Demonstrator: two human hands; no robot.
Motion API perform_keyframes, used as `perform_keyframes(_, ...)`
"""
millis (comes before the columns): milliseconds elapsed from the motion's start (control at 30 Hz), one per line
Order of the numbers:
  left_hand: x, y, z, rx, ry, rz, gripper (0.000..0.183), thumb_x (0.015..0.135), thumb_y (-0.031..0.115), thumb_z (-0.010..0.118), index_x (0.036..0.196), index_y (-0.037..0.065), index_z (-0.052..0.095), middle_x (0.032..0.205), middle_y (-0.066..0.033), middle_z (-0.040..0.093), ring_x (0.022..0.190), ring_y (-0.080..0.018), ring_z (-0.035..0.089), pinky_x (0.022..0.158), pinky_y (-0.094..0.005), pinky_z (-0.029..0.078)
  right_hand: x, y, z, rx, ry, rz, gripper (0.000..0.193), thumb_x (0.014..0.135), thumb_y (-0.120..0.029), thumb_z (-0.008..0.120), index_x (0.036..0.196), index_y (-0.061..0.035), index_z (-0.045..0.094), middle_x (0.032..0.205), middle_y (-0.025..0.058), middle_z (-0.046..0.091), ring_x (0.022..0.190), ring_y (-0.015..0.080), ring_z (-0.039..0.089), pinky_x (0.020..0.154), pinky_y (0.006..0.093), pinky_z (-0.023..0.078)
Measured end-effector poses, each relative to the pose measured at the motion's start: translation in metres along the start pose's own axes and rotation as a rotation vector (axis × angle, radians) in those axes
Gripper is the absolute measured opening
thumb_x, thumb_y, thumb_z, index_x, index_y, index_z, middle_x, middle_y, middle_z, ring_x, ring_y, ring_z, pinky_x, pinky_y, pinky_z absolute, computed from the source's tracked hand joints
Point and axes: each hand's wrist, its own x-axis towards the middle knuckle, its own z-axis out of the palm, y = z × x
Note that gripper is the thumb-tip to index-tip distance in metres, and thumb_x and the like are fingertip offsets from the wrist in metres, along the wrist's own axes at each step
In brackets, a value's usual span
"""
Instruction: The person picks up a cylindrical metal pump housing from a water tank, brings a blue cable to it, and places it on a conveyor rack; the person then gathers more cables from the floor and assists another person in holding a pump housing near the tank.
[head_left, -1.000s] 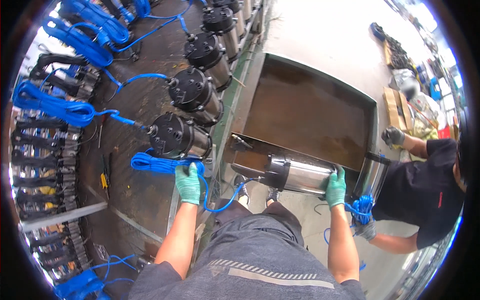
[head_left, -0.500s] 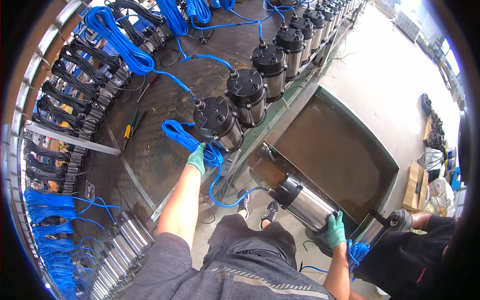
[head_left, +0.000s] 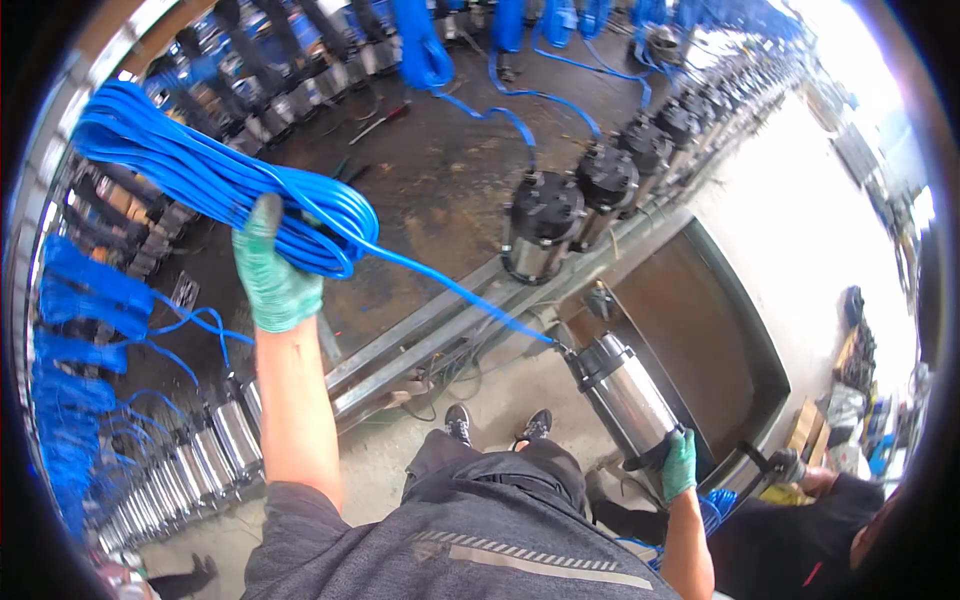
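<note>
My left hand [head_left: 275, 280], in a green glove, is closed round a coiled blue cable [head_left: 200, 165] and holds it up over the bench at the left. From that coil a single strand runs, fairly straight, down to the black top of a submersible pump [head_left: 632, 400]. This pump has a shiny steel cylinder body and lies tilted beside a dark green metal tank. At its lower end, my gloved right hand [head_left: 680, 465] grips it, with the fingers partly hidden behind the body.
Steel pumps with black caps [head_left: 543, 215] line the bench edge toward the far right. The metal tank [head_left: 765, 330] stands beyond my pump. More pumps [head_left: 205, 450] and blue cable coils [head_left: 75, 390] fill the left. At the right, a co-worker's gloved hand [head_left: 785, 465] is at another pump.
My left hand has lifted the blue coil from beside the bench pumps, up and to the left. The cable has drawn straighter. My right hand still grips the pump; the view has shifted.
</note>
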Motion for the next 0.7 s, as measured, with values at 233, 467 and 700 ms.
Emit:
perform_keyframes(233, 0.007, 0.194, -0.003, 0.039, 0.070, 0.226, 0.024, 0.089, 0.019, 0.071, 0.106, 0.003, 0.067, 0.105, -0.0086, 0.070, 0.092, -0.0193, 0.068, 0.082, -0.0357, 0.057, -0.038, -0.007, 0.164, 0.220, -0.365, 0.322, 0.040, 0.098, -0.045, 0.045, 0.100, -0.0076, 0.058, 0.083, 0.0098, 0.062, 0.068, 0.0257, 0.063, 0.060, 0.0392, 0.053)
perform_keyframes(467, 0.000, 0.262, -0.042, 0.336, 0.100, 0.482, 0.013, 0.092, 0.012, 0.068, 0.101, 0.004, 0.070, 0.092, -0.0058, 0.070, 0.077, -0.0170, 0.069, 0.070, -0.0295, 0.057, -0.083, 0.000, 0.379, 0.362, -0.852, 0.580, 0.055, 0.100, -0.049, 0.029, 0.094, -0.0042, 0.061, 0.084, 0.0167, 0.068, 0.067, 0.0293, 0.058, 0.061, 0.0397, 0.049)
perform_keyframes(700, -0.013, 0.259, -0.095, 0.590, 0.261, 0.536, 0.027, 0.083, 0.015, 0.078, 0.106, 0.003, 0.071, 0.094, -0.0080, 0.073, 0.081, -0.0183, 0.072, 0.068, -0.0351, 0.060, -0.121, 0.030, 0.487, 0.365, -0.820, 0.810, 0.037, 0.089, -0.045, 0.046, 0.086, -0.0107, 0.060, 0.081, 0.0088, 0.061, 0.073, 0.0268, 0.056, 0.066, 0.0440, 0.048)
